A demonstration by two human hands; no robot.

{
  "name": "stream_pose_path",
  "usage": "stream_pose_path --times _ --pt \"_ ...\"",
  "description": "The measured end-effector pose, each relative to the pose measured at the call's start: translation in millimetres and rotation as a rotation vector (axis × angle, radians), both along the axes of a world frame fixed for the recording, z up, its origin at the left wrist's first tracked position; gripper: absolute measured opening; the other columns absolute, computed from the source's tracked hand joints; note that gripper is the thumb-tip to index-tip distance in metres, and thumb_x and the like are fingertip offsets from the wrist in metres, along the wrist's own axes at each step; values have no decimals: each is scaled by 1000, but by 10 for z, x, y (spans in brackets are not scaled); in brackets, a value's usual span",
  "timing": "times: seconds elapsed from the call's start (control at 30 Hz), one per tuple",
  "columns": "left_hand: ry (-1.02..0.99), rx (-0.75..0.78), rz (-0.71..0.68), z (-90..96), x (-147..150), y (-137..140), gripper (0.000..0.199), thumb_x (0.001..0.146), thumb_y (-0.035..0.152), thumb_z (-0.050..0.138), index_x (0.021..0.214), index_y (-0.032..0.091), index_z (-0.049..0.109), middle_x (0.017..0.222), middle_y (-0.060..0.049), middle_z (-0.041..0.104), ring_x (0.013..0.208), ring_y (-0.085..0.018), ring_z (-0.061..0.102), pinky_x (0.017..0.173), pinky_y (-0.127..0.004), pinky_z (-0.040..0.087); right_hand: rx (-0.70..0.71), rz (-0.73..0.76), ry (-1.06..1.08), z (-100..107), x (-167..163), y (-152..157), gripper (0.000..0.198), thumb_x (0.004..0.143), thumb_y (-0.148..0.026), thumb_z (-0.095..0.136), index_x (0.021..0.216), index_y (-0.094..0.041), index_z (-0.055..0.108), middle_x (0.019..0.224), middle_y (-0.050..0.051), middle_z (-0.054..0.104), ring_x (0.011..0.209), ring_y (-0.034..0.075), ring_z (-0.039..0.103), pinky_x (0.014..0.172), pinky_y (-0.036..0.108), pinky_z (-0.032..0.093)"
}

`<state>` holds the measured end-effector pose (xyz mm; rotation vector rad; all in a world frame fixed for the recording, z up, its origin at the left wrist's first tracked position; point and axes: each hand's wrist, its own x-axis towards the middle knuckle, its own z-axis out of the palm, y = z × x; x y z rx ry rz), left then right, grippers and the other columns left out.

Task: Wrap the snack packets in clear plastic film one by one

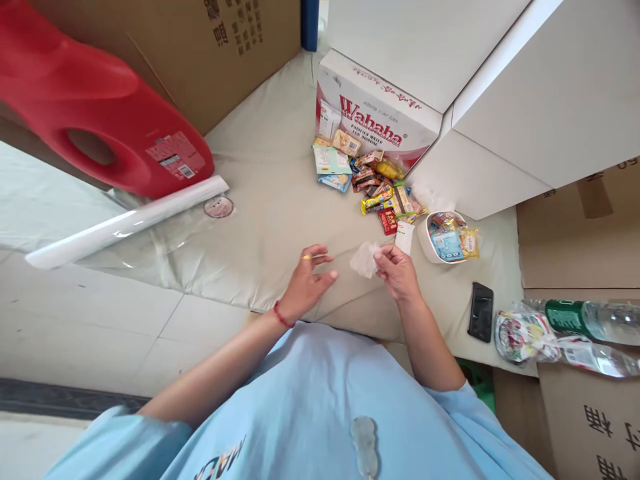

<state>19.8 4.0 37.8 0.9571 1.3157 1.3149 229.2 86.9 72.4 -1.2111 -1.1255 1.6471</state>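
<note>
My right hand pinches a thin, crumpled, whitish translucent plastic piece, perhaps a small bag; its exact kind is unclear. To its left, my left hand hovers with fingers curved and apart, holding nothing, with a ring and a red wrist cord showing. Just beyond the right hand lies a white packet. Wrapped snacks are heaped further back, among them a red packet, a yellow packet and a pale green packet. Right of that hand, a white bowl holds several small snack packets.
A Wahaha water carton stands behind the snacks against white cabinets. At left are a large red jug and a white plastic roll. A black phone and clear bottles lie at right.
</note>
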Motion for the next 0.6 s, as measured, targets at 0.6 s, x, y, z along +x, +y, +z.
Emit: stream_pose_path --times 0.6 --pt "-225 -167 148 -167 163 176 44 77 60 75 76 22 54 68 5 47 63 -11 42 59 -25 35 125 -197 -250 -345 413 -222 31 80 -53 76 86 -25 64 76 -1 58 65 14 48 57 26 44"
